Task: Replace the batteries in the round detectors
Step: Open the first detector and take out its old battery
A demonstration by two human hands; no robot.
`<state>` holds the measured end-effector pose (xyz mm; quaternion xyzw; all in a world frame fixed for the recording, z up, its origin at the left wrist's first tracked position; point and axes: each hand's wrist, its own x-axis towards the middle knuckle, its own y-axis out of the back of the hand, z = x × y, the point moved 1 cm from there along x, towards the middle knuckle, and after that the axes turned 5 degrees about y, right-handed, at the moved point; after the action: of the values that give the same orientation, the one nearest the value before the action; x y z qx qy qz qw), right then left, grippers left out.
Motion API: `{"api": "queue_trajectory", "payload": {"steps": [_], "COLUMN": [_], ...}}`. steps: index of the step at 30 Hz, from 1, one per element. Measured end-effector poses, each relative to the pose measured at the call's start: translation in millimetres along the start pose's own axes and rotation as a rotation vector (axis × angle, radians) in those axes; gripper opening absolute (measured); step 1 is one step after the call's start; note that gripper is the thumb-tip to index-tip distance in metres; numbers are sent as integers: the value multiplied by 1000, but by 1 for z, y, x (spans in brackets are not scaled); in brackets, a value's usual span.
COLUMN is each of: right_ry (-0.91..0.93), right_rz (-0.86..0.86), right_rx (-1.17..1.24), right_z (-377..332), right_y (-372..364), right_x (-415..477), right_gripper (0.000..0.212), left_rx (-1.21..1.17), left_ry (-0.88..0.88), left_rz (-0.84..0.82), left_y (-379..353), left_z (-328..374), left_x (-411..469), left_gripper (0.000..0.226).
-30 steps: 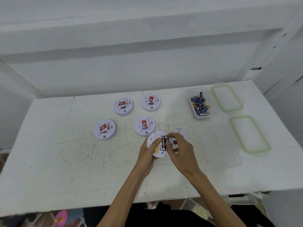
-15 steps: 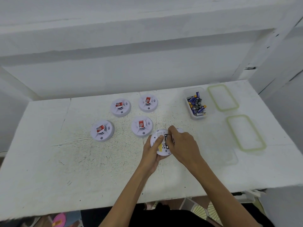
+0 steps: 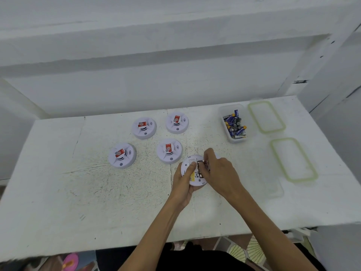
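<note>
A round white detector (image 3: 188,165) lies face down near the table's middle, its back label and open battery compartment (image 3: 199,170) facing up. My left hand (image 3: 183,185) grips the detector's left rim, thumb across the back. Over the compartment, my right hand (image 3: 221,174) has its fingertips curled and pinching a battery (image 3: 204,162) at the top end; the hand hides most of it. Another four detectors stand face up with red tags: far left (image 3: 122,155), back left (image 3: 144,127), back middle (image 3: 177,122), and beside the open one (image 3: 169,151).
A clear tub (image 3: 228,138) with several loose batteries stands at the back right. Two green-rimmed lids (image 3: 266,116) (image 3: 294,160) lie further right. An empty clear tub (image 3: 281,192) sits right of my right hand. The white table (image 3: 78,202) ends just below my forearms.
My right hand's fingers shifted over the compartment and now pinch at its top end. My left hand keeps its grip on the detector. The camera view drifted slightly.
</note>
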<state>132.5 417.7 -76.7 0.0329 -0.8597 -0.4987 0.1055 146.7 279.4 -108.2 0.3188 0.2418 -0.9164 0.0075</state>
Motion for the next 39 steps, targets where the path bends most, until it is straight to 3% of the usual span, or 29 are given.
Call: {"api": "queue_trajectory", "payload": {"steps": [3,8,13,18,21,28,39], "right_ry": [-141,-189,-208,-325,-398,-502,-501], "right_rz": [12,178,310,414,485,331,181], "right_rx": [219,200,257,572,565,338,187], "right_z": [2,-4,-10,1,26,83,99], "right_y": [1,-3,-2,30,51,43,27], "right_x": [-4,-15,-18,-14,-12,-27,-23], "right_gripper": [25,28,21,11,8,8,14], "left_rx": [2,26,54,127,127,135,124], "left_ry": [6,10,3,-21,-29,-24,-23], "left_rz": [-23,-38,-27,-19,-40,-46,-22], "left_y": [-2,-3,0,1,3,2,2], "left_z": [4,0,-6,-7,-8,-9,-10], "left_x": [4,5,6,7,7,8,7], "left_gripper": [38,35,37,36,36,35,36]}}
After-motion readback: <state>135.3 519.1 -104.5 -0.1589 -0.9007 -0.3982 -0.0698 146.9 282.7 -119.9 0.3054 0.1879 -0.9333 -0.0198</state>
